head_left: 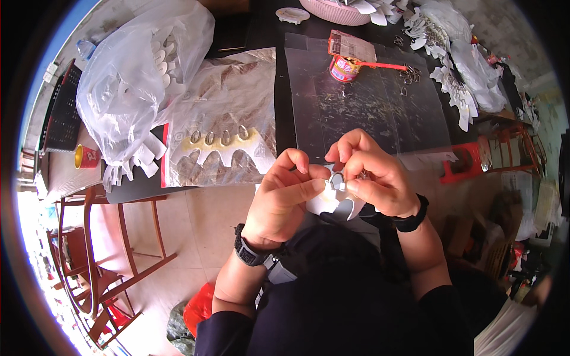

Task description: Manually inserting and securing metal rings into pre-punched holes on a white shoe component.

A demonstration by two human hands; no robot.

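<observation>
Close to my body, past the table's front edge, both hands pinch a small white scalloped piece (321,203) that looks like thin sheet. My left hand (284,199) has its thumb on the left part, fingers curled behind. At the other side, my right hand (380,181) is closed with thumb and forefinger at the piece's upper edge. A metal oval ring (337,180) sits between the two thumbs; which fingers touch it is hard to tell. On the table lies another white scalloped strip (255,149) with a yellowish coating, bearing several metal rings (225,139).
Clear plastic sheeting (237,77) lies under the strip. Beyond my right hand are a tin (344,69), a red-handled brush (383,65) and loose rings (409,73). A bulging plastic bag (119,89) stands left, a pink basket (335,13) at the back, a red stool (466,163) right.
</observation>
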